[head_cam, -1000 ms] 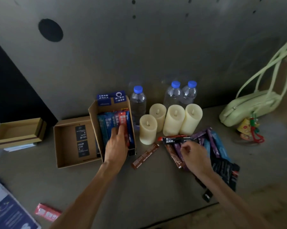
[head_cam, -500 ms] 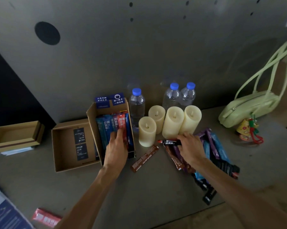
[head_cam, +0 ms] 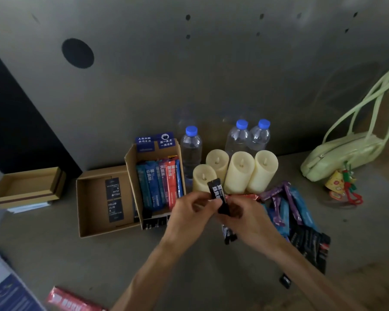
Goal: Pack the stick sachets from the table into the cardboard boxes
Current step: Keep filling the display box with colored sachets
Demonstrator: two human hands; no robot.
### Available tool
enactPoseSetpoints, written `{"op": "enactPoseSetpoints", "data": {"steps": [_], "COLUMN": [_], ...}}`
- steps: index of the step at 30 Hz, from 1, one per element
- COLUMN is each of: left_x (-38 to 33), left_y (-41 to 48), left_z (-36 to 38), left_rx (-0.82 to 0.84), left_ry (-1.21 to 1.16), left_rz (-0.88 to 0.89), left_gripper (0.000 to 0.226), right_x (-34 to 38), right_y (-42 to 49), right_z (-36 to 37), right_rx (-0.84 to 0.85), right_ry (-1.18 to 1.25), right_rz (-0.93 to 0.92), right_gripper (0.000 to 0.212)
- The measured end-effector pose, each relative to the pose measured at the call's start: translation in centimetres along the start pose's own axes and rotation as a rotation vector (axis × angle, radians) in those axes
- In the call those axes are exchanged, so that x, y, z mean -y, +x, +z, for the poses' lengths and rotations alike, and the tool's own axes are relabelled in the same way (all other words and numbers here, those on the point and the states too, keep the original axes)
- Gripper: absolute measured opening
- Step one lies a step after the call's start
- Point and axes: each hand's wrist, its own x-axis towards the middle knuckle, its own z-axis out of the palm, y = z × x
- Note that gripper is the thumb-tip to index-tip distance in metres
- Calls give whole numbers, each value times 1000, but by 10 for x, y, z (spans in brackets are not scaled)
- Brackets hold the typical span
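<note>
While left hand (head_cam: 189,212), right hand (head_cam: 249,218) pinch sachet (head_cam: 217,194), tall box (head_cam: 132,176) holds sachets (head_cam: 160,182).

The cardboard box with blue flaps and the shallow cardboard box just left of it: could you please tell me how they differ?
The cardboard box with blue flaps holds a row of colourful stick sachets; the shallow cardboard box holds only dark printed cards. The flapped box has taller walls; the shallow one's are lower. Both are brown, open-topped and sit side by side on the grey table.
</note>
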Motion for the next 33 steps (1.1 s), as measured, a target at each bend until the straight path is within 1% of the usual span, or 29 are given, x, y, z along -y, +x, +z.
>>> {"op": "enactPoseSetpoints", "data": {"steps": [2, 3, 5, 8, 10, 12, 13, 14, 16, 17, 18, 20, 22, 24, 27, 30, 31, 33], "left_x": [-2, -2, 1, 4, 5, 9, 11, 13, 16, 17, 19, 23, 30, 37, 41, 42, 44, 46], "left_y": [3, 4, 4, 2, 0, -1, 0, 0, 0, -1, -2, -4, -7, -8, -8, -9, -10, -10], "left_z": [0, -2, -6, -10, -12, -16, -20, -24, -31, -33, -36, -39, -41, -44, -47, -47, -48, -48], "left_rx": [-46, -63, -51, 1, 10, -57, -95, -124, -156, -159, -154, -97, -36, -66, -143, -130, -122, -139], "left_ry": [-28, -22, -1, 13, 19, 2, -16, -38, -89, -108, -113, -73, 4, 66, 118, 102, 104, 150], "left_rz": [-5, -8, -6, -9, -4, -5, -13, -24, -41, -46, -51, -72, -78, -68, -46, -50, -57, -73], "left_gripper": [7, 6, 5, 7, 4, 9, 12, 13, 15, 15, 13, 8, 7, 14, 20, 17, 17, 18], "right_x": [4, 5, 3, 5, 9, 11, 11, 11, 10, 10, 10, 13, 16, 19, 22, 22, 24, 25], "right_y": [-3, -5, -8, -11, -10, -9, -8, -8, -9, -9, -8, -5, -1, 1, 3, 8, 8, 10], "right_z": [10, 13, 17, 21, 24, 26, 27, 28, 34, 36, 39, 44, 46, 50, 57, 63, 63, 66], "right_rx": [-15, -20, -10, 1, 19, 87, 134, 170, 204, 204, 195, 181, 164, 172, 185, 138, 119, 134], "right_ry": [68, 90, 120, 140, 156, 219, 236, 235, 227, 224, 220, 209, 199, 206, 205, 162, 176, 247], "right_rz": [25, 42, 66, 64, 59, 85, 101, 115, 124, 118, 112, 103, 88, 94, 108, 78, 81, 102], "right_gripper": [20, 26, 32, 20, 15, 13, 16, 18, 16, 16, 21, 28, 18, 12, 13, 13, 11, 9]}}
